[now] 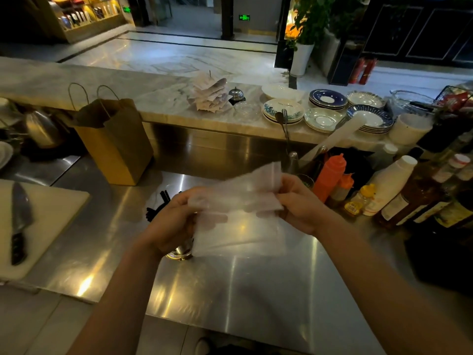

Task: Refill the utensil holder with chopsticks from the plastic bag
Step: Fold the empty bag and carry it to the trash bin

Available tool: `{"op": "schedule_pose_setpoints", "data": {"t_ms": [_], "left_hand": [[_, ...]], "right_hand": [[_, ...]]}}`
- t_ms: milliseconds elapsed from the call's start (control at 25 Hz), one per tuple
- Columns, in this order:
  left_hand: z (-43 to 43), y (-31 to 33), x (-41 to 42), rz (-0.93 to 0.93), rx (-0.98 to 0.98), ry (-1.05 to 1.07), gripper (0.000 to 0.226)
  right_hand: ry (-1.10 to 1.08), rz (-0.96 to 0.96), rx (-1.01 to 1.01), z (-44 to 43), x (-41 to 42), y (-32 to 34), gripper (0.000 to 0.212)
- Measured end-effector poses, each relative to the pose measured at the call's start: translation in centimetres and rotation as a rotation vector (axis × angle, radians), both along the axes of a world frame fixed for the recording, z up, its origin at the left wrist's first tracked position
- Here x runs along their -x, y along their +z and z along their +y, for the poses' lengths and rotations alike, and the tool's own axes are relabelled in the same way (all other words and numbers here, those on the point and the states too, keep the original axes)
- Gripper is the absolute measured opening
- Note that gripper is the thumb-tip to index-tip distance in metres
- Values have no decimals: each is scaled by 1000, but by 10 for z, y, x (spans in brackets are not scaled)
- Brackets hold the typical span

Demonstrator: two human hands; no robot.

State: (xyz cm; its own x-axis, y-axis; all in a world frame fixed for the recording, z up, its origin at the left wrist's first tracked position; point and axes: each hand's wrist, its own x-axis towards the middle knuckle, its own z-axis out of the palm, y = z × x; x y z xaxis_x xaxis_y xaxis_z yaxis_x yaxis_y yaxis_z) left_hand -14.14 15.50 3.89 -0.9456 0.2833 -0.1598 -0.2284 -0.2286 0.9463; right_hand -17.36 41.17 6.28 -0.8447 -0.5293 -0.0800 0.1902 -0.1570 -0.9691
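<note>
So the person is standing at a big steel counter [256, 290], with a marble ledge [76, 83] running along behind it. A brown paper bag [117, 147] is sitting upright at the back of the counter, and a white cutting board [51, 213] is lying off to the left. Both hands are holding a clear plastic bag [238, 226] up over the middle of the counter. It's crumpled and blurry, so can't tell what's inside. The left hand [169, 224] is gripping the bag's left end with fingers curled around it, and the right hand [299, 203] is pinching the right end the same way. The metal holder [180, 252] is standing on the counter right under the left hand, mostly hidden by it and the bag. A knife [19, 221] is resting on the board. Black chopsticks [160, 204] are sticking out just past the left hand, looks like from the holder. An orange squeeze bottle [330, 175] is standing near the right hand.
</note>
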Motion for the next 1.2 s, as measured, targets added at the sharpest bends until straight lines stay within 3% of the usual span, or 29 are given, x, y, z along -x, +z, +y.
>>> {"op": "schedule_pose_setpoints", "data": {"t_ms": [120,280,400,480,560,640,720,800,1040,1200], "left_hand": [[-14,1,-3,-39,-6,111,50],[-57,2,-18,-83,-177,210,32],[-101,-9,-45,-59,-16,246,64],[-120,-10,-61,-31,24,328,66],[-156,-6,-89,39,9,516,59],[-183,0,-119,136,43,686,53],[-200,7,-153,198,164,825,50],[-202,12,-185,210,249,936,48],[-160,17,-280,91,360,1246,54],[-109,13,-341,58,387,1402,45]], "right_hand": [[-60,138,-120,-25,4,4,39],[-37,353,-289,-73,12,10,44],[75,463,-306,-131,12,20,43],[100,496,-291,-163,11,27,41],[203,391,-182,-214,3,27,33],[336,104,-51,-252,-8,27,21],[505,-70,-33,-286,-21,23,46],[656,-33,-81,-309,-35,16,60],[1132,-10,-59,-340,-78,11,54],[1305,46,-73,-344,-128,-3,55]]}}
